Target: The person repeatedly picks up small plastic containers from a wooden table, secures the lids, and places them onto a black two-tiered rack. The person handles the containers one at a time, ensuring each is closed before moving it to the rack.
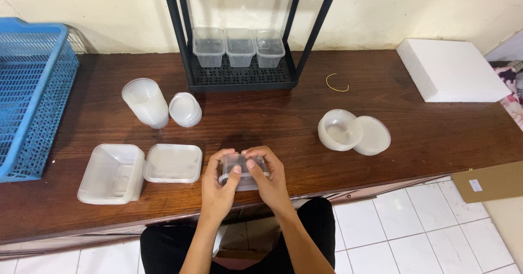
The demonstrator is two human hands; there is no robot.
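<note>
The dark wooden table (381, 105) carries everything, and near its front edge both hands close on one small clear container (243, 171). To the far left of the grip stands a blue basket (32, 83); beyond it, a black rack (239, 75) holds three more clear tubs (239, 46). Just left of the grip lie a square tub (111, 173) and its lid (173, 163), and well to the right a round bowl (339, 129) touching its lid (373, 135).

The left hand (217, 189) and right hand (269, 184) clasp the container from opposite sides, thumbs pressing on top. It looks light, thin-walled and springy, probably slick; holding it at the stiffer rim and corners should keep it from buckling.
</note>
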